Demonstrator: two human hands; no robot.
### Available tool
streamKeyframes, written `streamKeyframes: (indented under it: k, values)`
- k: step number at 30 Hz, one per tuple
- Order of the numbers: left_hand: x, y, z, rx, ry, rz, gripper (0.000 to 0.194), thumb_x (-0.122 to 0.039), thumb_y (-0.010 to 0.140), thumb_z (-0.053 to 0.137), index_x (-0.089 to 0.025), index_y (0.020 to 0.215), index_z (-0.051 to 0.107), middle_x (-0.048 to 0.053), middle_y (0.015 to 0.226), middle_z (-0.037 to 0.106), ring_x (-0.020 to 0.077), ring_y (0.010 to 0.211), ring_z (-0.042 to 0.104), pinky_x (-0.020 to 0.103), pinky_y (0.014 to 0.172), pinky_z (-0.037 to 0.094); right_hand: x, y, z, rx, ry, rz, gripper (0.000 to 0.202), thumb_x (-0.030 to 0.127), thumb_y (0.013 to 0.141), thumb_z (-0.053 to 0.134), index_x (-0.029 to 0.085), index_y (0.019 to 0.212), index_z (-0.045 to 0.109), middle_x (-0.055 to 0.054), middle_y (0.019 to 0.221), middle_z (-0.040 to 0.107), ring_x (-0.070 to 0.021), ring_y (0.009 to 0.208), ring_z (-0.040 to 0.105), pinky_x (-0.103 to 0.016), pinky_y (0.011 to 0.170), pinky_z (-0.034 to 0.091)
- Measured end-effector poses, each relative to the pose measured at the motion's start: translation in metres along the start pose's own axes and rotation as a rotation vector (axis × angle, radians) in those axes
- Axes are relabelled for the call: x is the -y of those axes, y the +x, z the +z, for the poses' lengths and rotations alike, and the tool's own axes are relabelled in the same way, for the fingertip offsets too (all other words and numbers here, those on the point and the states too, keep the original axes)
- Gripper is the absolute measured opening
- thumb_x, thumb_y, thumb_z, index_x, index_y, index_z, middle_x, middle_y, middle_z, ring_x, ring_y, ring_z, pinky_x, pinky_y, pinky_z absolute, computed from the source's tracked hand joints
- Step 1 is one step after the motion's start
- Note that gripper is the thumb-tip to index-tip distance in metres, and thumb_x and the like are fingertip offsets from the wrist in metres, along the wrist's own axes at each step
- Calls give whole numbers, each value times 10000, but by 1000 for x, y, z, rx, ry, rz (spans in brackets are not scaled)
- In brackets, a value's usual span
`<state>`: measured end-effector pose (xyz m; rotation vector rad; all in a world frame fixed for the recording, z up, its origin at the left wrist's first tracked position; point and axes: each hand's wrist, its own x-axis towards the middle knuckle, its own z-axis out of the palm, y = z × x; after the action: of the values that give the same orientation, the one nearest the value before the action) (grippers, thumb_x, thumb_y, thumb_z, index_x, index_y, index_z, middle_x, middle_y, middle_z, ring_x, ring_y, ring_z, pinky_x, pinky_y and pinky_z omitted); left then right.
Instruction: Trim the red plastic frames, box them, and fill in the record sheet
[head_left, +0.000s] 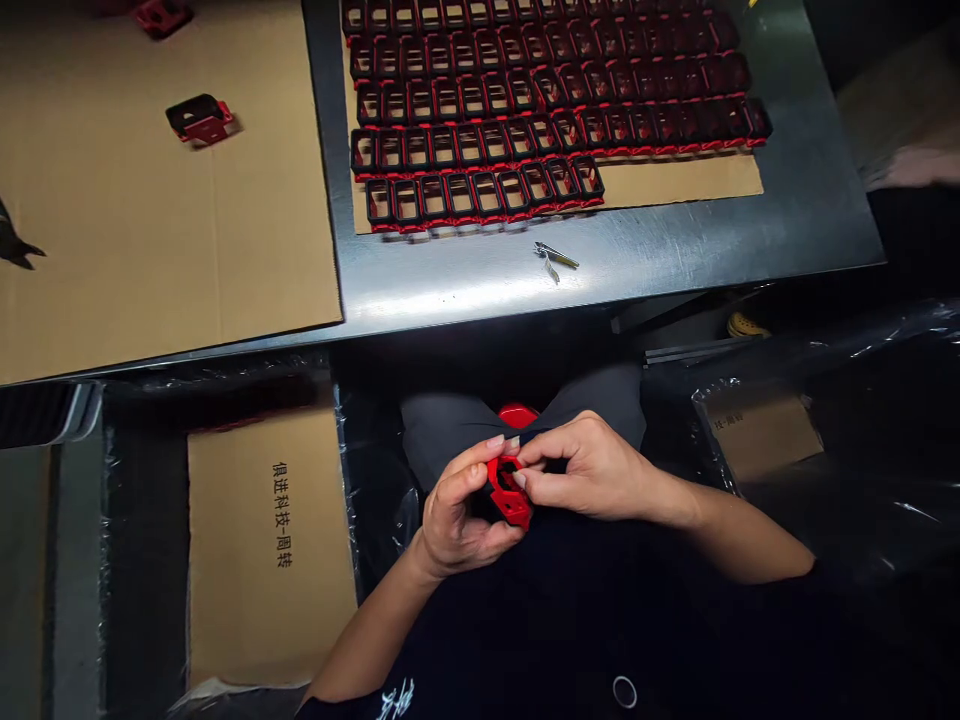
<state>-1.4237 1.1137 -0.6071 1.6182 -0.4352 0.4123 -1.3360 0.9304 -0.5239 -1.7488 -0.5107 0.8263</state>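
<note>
Above my lap, my left hand (459, 512) is wrapped round a red and black plastic frame (513, 496), holding it tilted. From the right, my right hand (589, 468) reaches to the same frame. Its thumb and forefinger are bent together at the frame's opening; whether a small piece sits between them I cannot make out. Beyond my hands, on the metal table, lies a nail clipper (556, 258) with its lever swung out. Rows of similar red and black frames (486, 192) stand on a cardboard sheet behind it.
A larger cardboard sheet (255, 230) covers the table's left part, bearing a loose red and black frame (201, 120). The metal table's (450, 295) front edge runs before my knees. Below left is a lined bin with printed cardboard (240, 560); more cardboard (765, 440) lies at right.
</note>
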Motion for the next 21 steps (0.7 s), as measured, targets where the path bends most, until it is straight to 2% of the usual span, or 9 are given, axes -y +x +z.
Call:
streamKeyframes:
  k: [6,12,15,16,18,20,21]
  values:
    - [1,-4,1,1,-25,-32,838,-176,785,821,-244,1500,387,139,1440,540,248,1214,661,402,1009,589,0,-1,-6,77,53,46,199,204,876,593,119,841,769,40,612,561,-54,541,432,-176,522,329]
    - [3,-4,-2,1,-41,-35,840,-171,775,829,-242,1493,400,141,1433,547,248,1214,659,405,1023,580,1,2,-5,62,11,63,231,226,890,584,119,792,764,28,604,586,-61,540,456,-189,529,335]
    - [2,-4,2,-38,-93,-64,849,-150,758,839,-241,1484,409,132,1421,547,240,1201,667,393,1033,571,-7,2,-10,116,85,81,267,261,903,570,135,996,786,-7,705,693,-90,573,554,-195,550,388]
    - [0,-4,4,-57,-115,-78,836,-146,763,833,-246,1478,413,130,1420,545,238,1194,670,390,1030,572,-11,2,-12,101,137,109,299,283,907,572,138,1076,772,-30,778,732,-111,619,608,-203,580,427]
    - [-3,-5,8,-110,-159,-120,792,-161,782,814,-256,1463,421,131,1414,541,242,1190,674,387,1011,580,-21,3,-16,-10,198,176,347,337,913,590,137,1152,743,-70,888,764,-156,734,683,-236,670,497]
    - [-3,-6,4,-194,-171,-169,734,-242,797,806,-267,1431,437,130,1384,555,257,1183,677,396,987,589,-31,6,-18,-152,183,225,366,405,914,622,144,1142,738,-76,857,763,-175,761,702,-258,708,519]
    - [-1,-6,-3,-267,-148,-196,710,-321,799,803,-274,1409,443,128,1357,572,268,1174,680,412,976,591,-36,7,-18,-208,169,240,384,447,906,645,148,1127,740,-69,807,754,-179,748,703,-262,706,524]
